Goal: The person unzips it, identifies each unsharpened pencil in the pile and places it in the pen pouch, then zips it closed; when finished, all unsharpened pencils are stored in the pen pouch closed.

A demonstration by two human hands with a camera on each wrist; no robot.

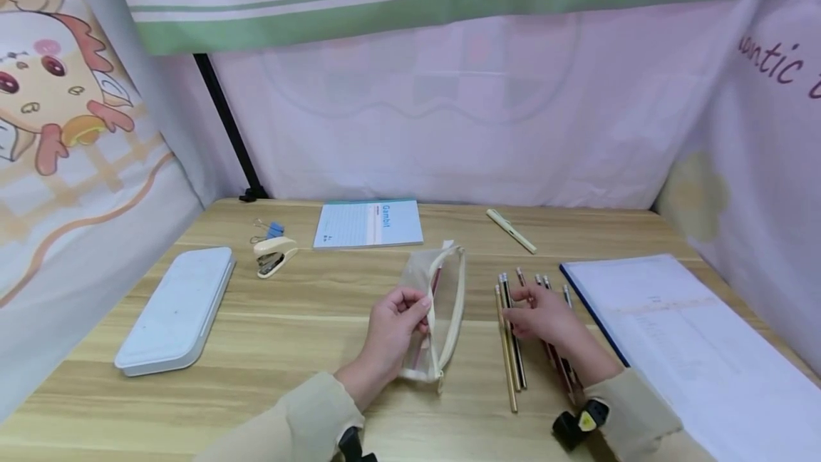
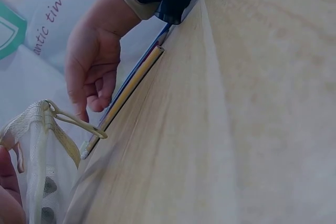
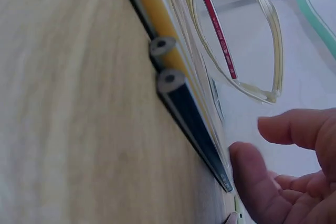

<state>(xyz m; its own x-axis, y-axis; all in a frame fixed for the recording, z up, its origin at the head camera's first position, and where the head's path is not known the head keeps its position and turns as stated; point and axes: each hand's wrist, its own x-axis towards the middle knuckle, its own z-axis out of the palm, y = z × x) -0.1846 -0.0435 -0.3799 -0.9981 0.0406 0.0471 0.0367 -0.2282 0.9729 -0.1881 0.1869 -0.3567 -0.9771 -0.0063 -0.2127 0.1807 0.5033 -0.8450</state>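
My left hand pinches the open edge of a clear mesh pencil pouch with a cream zipper, holding its mouth apart. A red pencil lies inside the pouch. Right of it, several pencils lie side by side on the wooden table. My right hand rests over these pencils with loosely bent fingers and grips nothing. In the left wrist view the right hand hovers by the pencils, near the pouch's zipper pull.
A white hard case lies at the left. A small stapler and binder clips sit behind it. A notebook and a pale pen lie at the back. A blue-edged folder with papers fills the right. Curtains enclose the desk.
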